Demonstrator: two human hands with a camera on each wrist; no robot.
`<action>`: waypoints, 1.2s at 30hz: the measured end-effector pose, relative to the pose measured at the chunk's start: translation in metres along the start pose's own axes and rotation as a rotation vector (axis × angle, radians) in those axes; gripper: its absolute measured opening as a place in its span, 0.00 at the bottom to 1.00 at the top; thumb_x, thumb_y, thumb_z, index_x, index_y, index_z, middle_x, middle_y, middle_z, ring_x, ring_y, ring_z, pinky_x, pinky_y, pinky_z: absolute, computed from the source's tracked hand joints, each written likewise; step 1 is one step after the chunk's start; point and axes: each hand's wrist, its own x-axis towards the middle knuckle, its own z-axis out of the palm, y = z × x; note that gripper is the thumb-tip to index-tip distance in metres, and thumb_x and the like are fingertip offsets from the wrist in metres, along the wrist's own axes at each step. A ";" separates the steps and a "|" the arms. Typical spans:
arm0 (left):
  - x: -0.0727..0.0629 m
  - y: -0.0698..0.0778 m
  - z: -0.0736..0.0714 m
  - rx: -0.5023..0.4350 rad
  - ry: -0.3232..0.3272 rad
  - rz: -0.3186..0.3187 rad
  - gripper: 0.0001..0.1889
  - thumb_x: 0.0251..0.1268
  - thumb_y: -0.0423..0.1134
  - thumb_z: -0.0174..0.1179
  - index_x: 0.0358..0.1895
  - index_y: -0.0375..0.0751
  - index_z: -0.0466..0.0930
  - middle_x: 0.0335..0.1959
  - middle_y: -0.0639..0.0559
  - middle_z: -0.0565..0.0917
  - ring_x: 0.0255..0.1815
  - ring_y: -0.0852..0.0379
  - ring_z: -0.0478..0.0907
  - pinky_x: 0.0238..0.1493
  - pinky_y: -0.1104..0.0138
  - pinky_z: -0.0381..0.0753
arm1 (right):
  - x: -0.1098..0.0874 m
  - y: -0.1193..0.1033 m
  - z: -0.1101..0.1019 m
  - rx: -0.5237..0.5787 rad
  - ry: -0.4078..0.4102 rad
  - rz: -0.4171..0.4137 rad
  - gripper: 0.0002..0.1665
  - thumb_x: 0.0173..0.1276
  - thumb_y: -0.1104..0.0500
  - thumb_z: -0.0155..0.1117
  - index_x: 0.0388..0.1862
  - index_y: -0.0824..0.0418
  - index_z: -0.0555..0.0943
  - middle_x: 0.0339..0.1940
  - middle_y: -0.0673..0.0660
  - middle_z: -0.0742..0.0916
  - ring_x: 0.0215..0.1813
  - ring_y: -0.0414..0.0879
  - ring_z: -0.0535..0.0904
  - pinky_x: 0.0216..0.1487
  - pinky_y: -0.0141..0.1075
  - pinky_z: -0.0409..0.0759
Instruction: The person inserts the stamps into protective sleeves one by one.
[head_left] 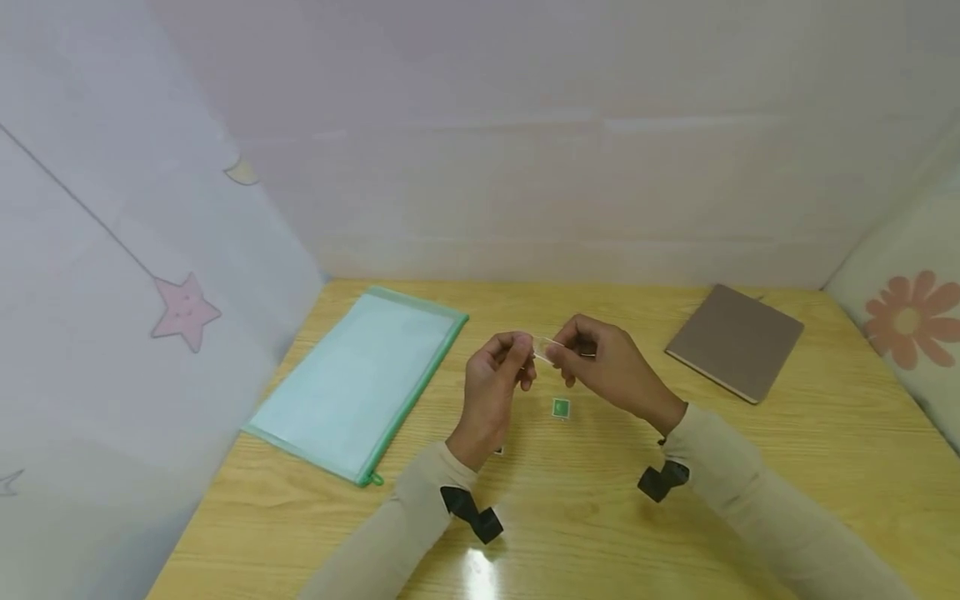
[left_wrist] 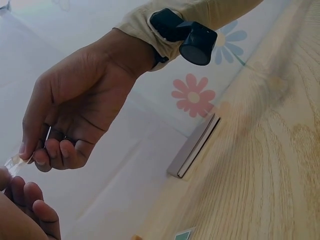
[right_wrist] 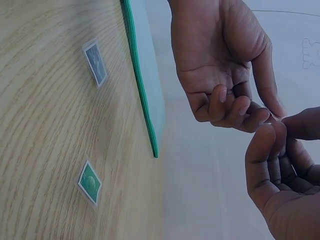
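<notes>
Above the table, both hands pinch a small clear plastic sleeve (head_left: 543, 347) between them. My left hand (head_left: 493, 392) holds its left end between thumb and forefinger, and my right hand (head_left: 609, 368) grips the right end the same way. In the left wrist view the sleeve (left_wrist: 15, 163) glints at the fingertips. Below the hands, a green stamp-like square (head_left: 561, 408) with a pale border lies on the wood. A grey-blue picture piece (right_wrist: 96, 63) in a clear cover lies near it; in the head view my left wrist hides most of that one.
A pale mesh zip pouch (head_left: 352, 383) with green edging lies to the left. At the right rests a brown notebook (head_left: 737, 342). Behind the wooden table (head_left: 585, 517) rises a pale wall covering, with side walls decorated with a star and a flower.
</notes>
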 end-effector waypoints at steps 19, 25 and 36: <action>0.000 -0.003 0.000 0.040 0.011 0.045 0.15 0.73 0.45 0.62 0.48 0.35 0.77 0.37 0.38 0.76 0.29 0.56 0.73 0.30 0.69 0.74 | 0.000 0.001 0.002 0.009 0.005 -0.036 0.09 0.76 0.51 0.63 0.42 0.56 0.78 0.33 0.58 0.83 0.30 0.58 0.82 0.30 0.42 0.82; 0.000 -0.002 0.000 0.048 0.006 0.054 0.13 0.73 0.43 0.62 0.48 0.36 0.78 0.36 0.42 0.77 0.29 0.55 0.73 0.30 0.68 0.73 | 0.002 -0.001 0.003 0.002 0.002 -0.039 0.09 0.76 0.51 0.63 0.42 0.56 0.79 0.33 0.55 0.82 0.29 0.57 0.81 0.29 0.43 0.81; 0.000 -0.003 -0.002 0.060 0.011 0.049 0.14 0.75 0.43 0.60 0.50 0.34 0.77 0.35 0.43 0.77 0.29 0.55 0.73 0.30 0.69 0.73 | 0.004 0.001 0.006 0.043 0.004 -0.025 0.12 0.76 0.50 0.62 0.49 0.56 0.78 0.37 0.57 0.83 0.31 0.52 0.81 0.33 0.43 0.84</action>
